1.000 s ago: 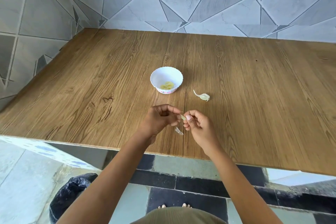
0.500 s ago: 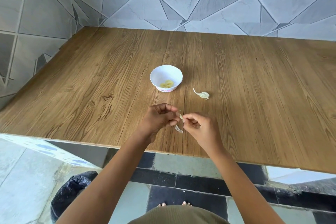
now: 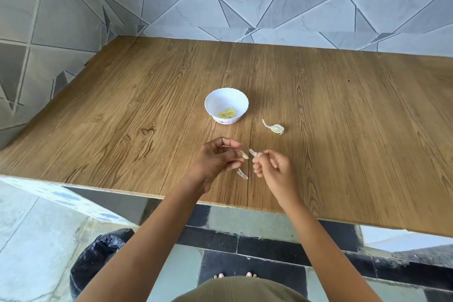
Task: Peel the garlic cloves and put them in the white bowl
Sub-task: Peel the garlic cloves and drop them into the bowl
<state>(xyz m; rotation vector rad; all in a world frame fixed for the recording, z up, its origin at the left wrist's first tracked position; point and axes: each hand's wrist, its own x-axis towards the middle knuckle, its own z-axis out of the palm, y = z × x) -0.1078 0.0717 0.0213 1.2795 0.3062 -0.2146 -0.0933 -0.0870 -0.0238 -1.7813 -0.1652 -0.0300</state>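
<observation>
While the left hand point(image 3: 215, 158) pinches a slim, pale garlic clove point(image 3: 244, 154) between thumb and fingertips just above the counter point(image 3: 122, 117), the right hand point(image 3: 275, 170) beside it pinches a thin strip of papery skin point(image 3: 252, 153) (whether strip and clove touch is unclear). Another scrap of skin point(image 3: 242, 174) lies on the wood between the hands. Farther back, the scalloped white bowl point(image 3: 236, 99) holds yellowish peeled cloves point(image 3: 227, 113), and an unpeeled garlic piece point(image 3: 275, 127) with a curled tail lies right of it.

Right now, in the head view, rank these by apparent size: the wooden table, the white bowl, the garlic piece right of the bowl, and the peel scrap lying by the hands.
1. wooden table
2. white bowl
3. garlic piece
4. peel scrap, thinner, though nearer the camera
</observation>
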